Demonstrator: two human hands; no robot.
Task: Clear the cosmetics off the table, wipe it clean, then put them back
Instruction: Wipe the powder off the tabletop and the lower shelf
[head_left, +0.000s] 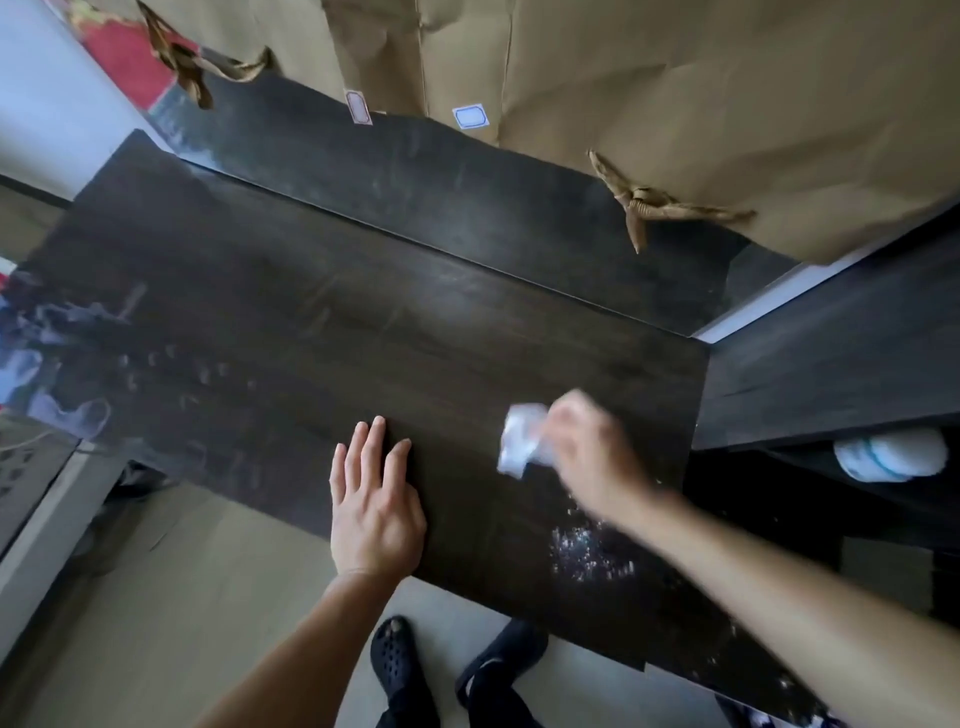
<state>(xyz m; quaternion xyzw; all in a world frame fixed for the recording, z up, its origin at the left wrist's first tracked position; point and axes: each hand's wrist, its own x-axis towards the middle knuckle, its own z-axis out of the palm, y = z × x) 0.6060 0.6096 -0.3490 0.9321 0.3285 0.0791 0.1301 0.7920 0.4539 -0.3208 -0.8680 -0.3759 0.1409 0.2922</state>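
fingers (569, 415) clutch one tissue (519, 441), one table (363, 312)

The table (363, 322) top is dark wood grain with a soft sheen, reflecting pale shapes at its left end. The tissue (519, 441) is crumpled white paper; the brown paper (727, 104) behind is matt and creased, the clogs (395, 660) matt black moulded plastic.
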